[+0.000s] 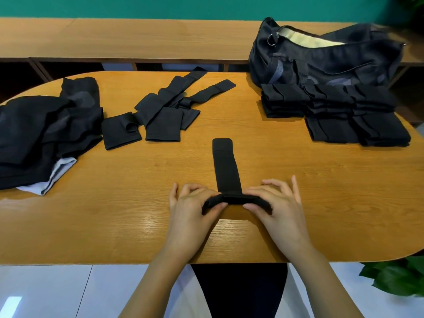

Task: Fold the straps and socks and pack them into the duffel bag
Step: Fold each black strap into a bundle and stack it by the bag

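A rounded wooden bench (114, 214) is set before a green wall (137, 5). An unzipped black fabric duffel bag (321, 63) is placed far right. A long black elastic strap (226, 164) is laid centrally, its near end pinched in the grip of the left hand (192, 207) and right hand (280, 205).

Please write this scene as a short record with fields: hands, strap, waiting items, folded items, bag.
hands: left hand and right hand both pinch the black strap at its near end
strap: near end bunched, far end flat on the table
waiting: loose straps mid-table; dark pile at the left
folded: folded stack at the right
bag: duffel bag behind the stack, zip open
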`<state>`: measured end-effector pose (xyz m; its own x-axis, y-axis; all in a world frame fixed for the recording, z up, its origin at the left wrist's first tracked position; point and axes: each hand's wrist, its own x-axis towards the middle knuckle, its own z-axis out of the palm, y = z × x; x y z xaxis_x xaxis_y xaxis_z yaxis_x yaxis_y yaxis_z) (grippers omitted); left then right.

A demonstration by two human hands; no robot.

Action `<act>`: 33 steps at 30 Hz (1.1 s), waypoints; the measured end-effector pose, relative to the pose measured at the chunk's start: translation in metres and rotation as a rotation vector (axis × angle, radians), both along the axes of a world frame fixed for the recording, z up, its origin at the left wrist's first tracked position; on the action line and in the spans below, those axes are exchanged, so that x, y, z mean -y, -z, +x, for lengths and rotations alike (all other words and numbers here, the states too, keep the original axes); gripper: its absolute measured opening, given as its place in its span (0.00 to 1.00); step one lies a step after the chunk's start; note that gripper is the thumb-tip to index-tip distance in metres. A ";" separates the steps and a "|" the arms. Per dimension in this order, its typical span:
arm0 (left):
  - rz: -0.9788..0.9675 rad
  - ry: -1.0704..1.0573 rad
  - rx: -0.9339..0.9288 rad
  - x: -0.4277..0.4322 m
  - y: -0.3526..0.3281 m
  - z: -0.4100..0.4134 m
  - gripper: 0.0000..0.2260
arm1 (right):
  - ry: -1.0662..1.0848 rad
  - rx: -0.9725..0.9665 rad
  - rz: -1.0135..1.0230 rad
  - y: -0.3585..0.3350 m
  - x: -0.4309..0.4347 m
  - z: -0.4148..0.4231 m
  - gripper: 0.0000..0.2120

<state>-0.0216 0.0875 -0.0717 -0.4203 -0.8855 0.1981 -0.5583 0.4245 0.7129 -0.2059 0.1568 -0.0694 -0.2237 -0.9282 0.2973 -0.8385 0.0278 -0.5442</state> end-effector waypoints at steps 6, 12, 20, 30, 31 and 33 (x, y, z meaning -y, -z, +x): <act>-0.019 -0.067 -0.084 0.001 -0.002 -0.002 0.22 | 0.069 0.068 -0.019 -0.005 0.005 0.003 0.26; -0.104 -0.245 -0.032 0.008 -0.007 -0.008 0.34 | 0.132 0.052 -0.033 -0.003 0.013 0.001 0.36; -0.152 -0.233 0.235 0.014 -0.007 -0.013 0.34 | 0.193 -0.014 -0.002 0.001 0.013 0.000 0.34; -0.105 -0.073 0.162 0.002 -0.011 -0.001 0.23 | -0.137 -0.091 0.183 -0.006 0.007 0.003 0.28; -0.058 -0.063 0.167 0.001 -0.009 0.000 0.25 | -0.157 -0.106 0.214 -0.004 0.007 0.004 0.28; -0.018 -0.023 0.166 0.001 -0.005 0.004 0.27 | -0.174 -0.135 0.220 0.000 0.007 0.005 0.28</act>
